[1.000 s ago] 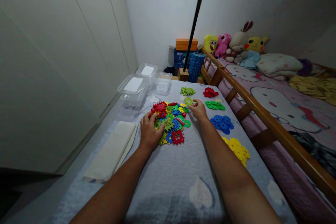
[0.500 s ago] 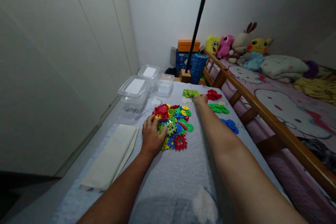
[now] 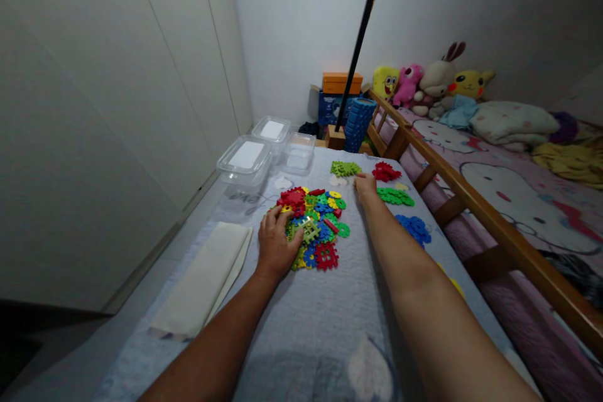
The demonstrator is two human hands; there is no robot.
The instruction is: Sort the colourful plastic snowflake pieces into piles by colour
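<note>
A mixed pile of plastic building pieces [image 3: 325, 208] in red, yellow, green and blue lies mid-table. My left hand [image 3: 277, 242] rests over the pile's left edge, fingers apart, the thumb by a lime square lattice piece [image 3: 309, 230]. Farther off, my right hand [image 3: 365, 185] is just right of and nearer than a group of lime pieces [image 3: 345, 168]. Its fingers are curled together and no piece shows in them. Beyond that hand lie red pieces [image 3: 386, 171]; green discs [image 3: 396, 196] and blue pieces [image 3: 414, 229] are to its right. Yellow pieces [image 3: 456, 287] are partly hidden by my right forearm.
Clear plastic boxes, one lidded [image 3: 245, 160], stand at the back left. A folded cream cloth [image 3: 202, 279] lies at the left. A wooden bed rail [image 3: 452, 201] runs along the right side. A black pole [image 3: 358, 44] rises behind the table.
My right hand has drawn back slightly from the lime pieces, leaving a small gap. My left hand stays on the mixed pile. The view has shifted a little, bringing the yellow pieces into sight.
</note>
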